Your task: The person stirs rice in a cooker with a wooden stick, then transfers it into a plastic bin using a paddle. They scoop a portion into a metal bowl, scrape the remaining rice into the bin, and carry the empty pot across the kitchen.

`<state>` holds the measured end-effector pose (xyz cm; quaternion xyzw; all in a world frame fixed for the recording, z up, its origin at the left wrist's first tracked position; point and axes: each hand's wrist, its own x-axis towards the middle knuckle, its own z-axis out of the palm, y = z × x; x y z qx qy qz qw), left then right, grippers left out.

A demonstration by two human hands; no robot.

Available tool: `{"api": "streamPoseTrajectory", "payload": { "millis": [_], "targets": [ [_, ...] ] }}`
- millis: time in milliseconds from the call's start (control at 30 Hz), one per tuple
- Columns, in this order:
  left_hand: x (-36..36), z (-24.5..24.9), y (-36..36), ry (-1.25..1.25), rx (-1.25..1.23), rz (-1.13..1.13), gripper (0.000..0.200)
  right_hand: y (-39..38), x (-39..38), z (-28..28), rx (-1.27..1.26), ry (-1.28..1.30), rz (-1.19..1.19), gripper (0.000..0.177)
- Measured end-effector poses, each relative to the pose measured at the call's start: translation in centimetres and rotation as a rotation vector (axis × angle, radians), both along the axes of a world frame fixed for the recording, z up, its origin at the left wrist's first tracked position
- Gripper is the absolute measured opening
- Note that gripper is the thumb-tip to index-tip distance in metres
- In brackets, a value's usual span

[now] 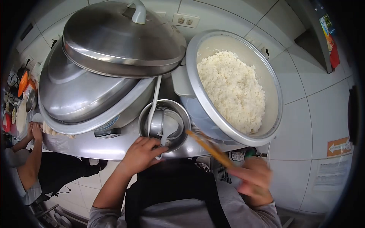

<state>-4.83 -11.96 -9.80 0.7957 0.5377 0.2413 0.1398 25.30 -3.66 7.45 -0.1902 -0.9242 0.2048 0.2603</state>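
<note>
My left hand [142, 155] is closed on the handle of a white scoop [169, 128], whose head lies in a steel pot [183, 141] at the counter's front edge. A smaller metal cup [156, 124] also stands in that pot. My right hand [254, 178], blurred by motion, holds a long yellow-brown stick [211, 149] that points up and left toward the pot. Right of the pot, an open cooker [276, 114] is filled with white rice [232, 89].
A large closed cooker [87, 95] stands at the left, with a steel lid [121, 41] resting on top. At far left a co-worker's hands [35, 130] are at the counter [81, 147]. A wall outlet [186, 20] is behind; a shelf edge [317, 49] juts in upper right.
</note>
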Motion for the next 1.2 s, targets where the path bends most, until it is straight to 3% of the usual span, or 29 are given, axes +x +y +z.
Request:
{"api": "streamPoseTrajectory", "payload": {
  "millis": [33,133,200,233,267,300,333,433,500,567,600,667,800,867,933,1000,1133,1200],
  "targets": [
    [0.0,-0.1,-0.2,-0.02,-0.024,0.001,0.042,0.3,-2.6,-1.2,-0.016,-0.099,0.033,0.042],
    [-0.3,1.9,-0.4,-0.151,-0.003,0.041,0.042,1.6,-8.2,-9.2,0.039,-0.061,-0.07,0.041],
    [-0.7,2.5,-0.4,-0.144,-0.002,0.058,0.041,3.0,-10.8,-14.0,-0.139,-0.202,-0.228,0.043],
    [-1.0,2.8,-0.5,-0.143,-0.006,0.069,0.039,3.7,-11.2,-15.5,-0.13,-0.194,-0.22,0.043],
    [-1.0,2.8,-0.4,-0.135,0.006,0.074,0.039,4.4,-11.6,-16.7,-0.294,-0.186,-0.151,0.041],
    [-0.9,2.4,-0.3,-0.262,-0.008,0.152,0.038,5.0,-12.1,-16.9,-0.453,-0.177,-0.079,0.04],
    [-0.8,2.1,0.2,-0.39,-0.021,0.227,0.036,4.8,-12.1,-16.1,-0.399,-0.319,-0.048,0.042],
    [-0.6,1.3,4.1,-0.381,0.106,0.372,0.03,4.2,-11.5,-15.3,-0.402,-0.391,0.021,0.039],
    [-0.1,1.2,7.2,-0.337,0.15,0.414,0.029,3.6,-11.4,-14.4,-0.245,-0.582,0.071,0.038],
    [0.7,1.8,9.7,-0.272,0.069,0.386,0.028,2.9,-11.8,-13.4,-0.226,-0.57,0.055,0.038],
    [1.0,1.5,10.9,-0.227,0.147,0.398,0.03,2.8,-12.0,-13.1,-0.215,-0.565,0.041,0.038],
    [0.5,1.1,11.8,-0.189,-0.038,0.415,0.034,2.7,-11.7,-13.0,-0.186,-0.522,0.019,0.039],
    [0.9,1.7,10.6,-0.064,-0.071,0.459,0.037,2.9,-11.5,-10.9,-0.241,-0.365,-0.089,0.037],
    [1.3,0.1,11.2,0.014,0.314,0.466,0.035,3.4,-11.2,-11.9,-0.238,-0.324,-0.153,0.037],
    [1.5,0.2,12.3,-0.037,0.211,0.439,0.034,3.6,-11.1,-12.1,-0.245,-0.347,-0.162,0.038],
    [1.0,0.5,13.2,-0.075,-0.131,0.352,0.034,3.4,-10.9,-12.0,-0.22,-0.308,-0.114,0.039],
    [0.9,1.2,11.4,-0.005,-0.183,0.467,0.032,3.7,-9.7,-11.5,-0.183,-0.23,-0.135,0.04],
    [1.2,1.5,9.9,0.059,-0.085,0.534,0.028,4.2,-9.3,-11.4,-0.283,-0.225,-0.151,0.042]
  ]
}}
